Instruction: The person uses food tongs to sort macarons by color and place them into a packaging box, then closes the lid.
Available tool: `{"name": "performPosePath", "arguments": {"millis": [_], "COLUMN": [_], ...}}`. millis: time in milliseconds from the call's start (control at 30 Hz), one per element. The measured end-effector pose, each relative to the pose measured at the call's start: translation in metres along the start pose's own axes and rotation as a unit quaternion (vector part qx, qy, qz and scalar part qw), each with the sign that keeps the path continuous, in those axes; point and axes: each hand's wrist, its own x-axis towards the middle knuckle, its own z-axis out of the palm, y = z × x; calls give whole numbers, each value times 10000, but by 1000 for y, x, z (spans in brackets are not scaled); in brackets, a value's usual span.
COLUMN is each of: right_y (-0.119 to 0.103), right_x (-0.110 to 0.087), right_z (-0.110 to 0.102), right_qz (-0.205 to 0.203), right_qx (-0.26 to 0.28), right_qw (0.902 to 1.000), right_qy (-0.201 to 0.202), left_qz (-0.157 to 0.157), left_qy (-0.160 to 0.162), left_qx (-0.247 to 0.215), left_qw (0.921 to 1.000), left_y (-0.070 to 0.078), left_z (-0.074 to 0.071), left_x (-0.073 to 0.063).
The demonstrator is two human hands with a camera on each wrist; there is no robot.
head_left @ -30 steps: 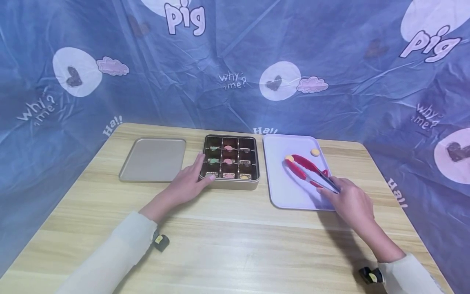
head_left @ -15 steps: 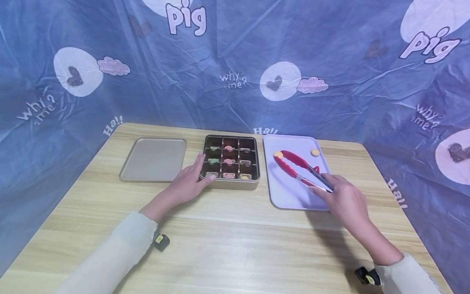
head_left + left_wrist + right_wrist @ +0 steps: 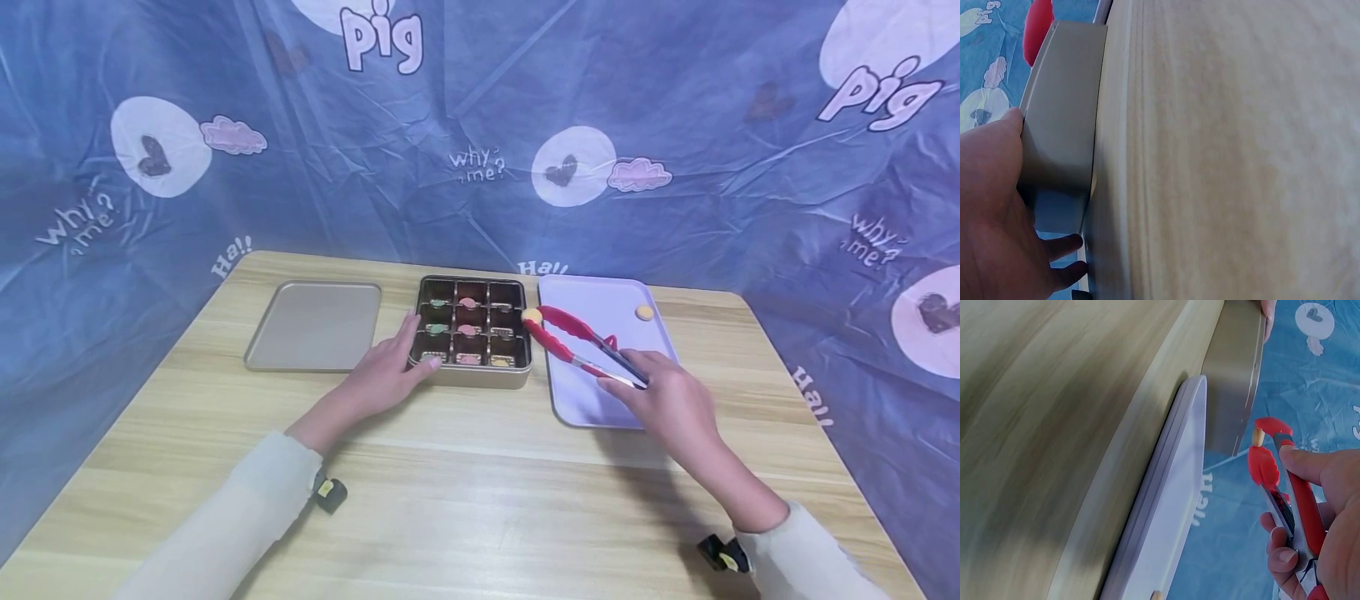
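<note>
My left hand (image 3: 378, 375) rests against the left front corner of a metal tin (image 3: 468, 378), its thumb on the front rim and its fingers extended along the left side. Inside, a brown divider makes several compartments; some hold green, pink or yellow round pieces. My right hand (image 3: 671, 404) grips a pair of tongs (image 3: 555, 345) with red tips. Pinched between those tips is a round yellow piece (image 3: 532, 316), raised at the tin's right rim. The right wrist view shows that piece (image 3: 1258, 437) edge-on, with my thumb and fingers around the tongs' handles.
Right of the tin lies a pale lilac tray (image 3: 592, 290), bearing another round yellow piece (image 3: 644, 312) near its far right corner. A flat metal lid (image 3: 315, 325) lies to the left. Blue printed cloth (image 3: 465, 100) hangs behind the wooden table (image 3: 450, 500).
My right hand has carried the tongs and the pinched yellow piece leftward, from above the tray to the tin's right rim. The left hand and the tin have stayed in place.
</note>
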Motion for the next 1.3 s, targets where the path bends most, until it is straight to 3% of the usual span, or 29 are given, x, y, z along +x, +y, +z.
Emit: {"name": "performPosePath", "arguments": {"millis": [500,1300], "right_y": [-14,-4], "right_x": [6,-2], "right_z": [14,12], "right_qz": [-148,-22], "right_qx": [262,242], "right_qw": [9995,9997], "right_qy": [-88,11], "left_qz": [1,-32], "left_qy": [6,-25], "left_qx": [40,26], "left_qw": [10000,10000], "left_y": [0,3], "left_z": [1,-1], "left_x": [0,-3]}}
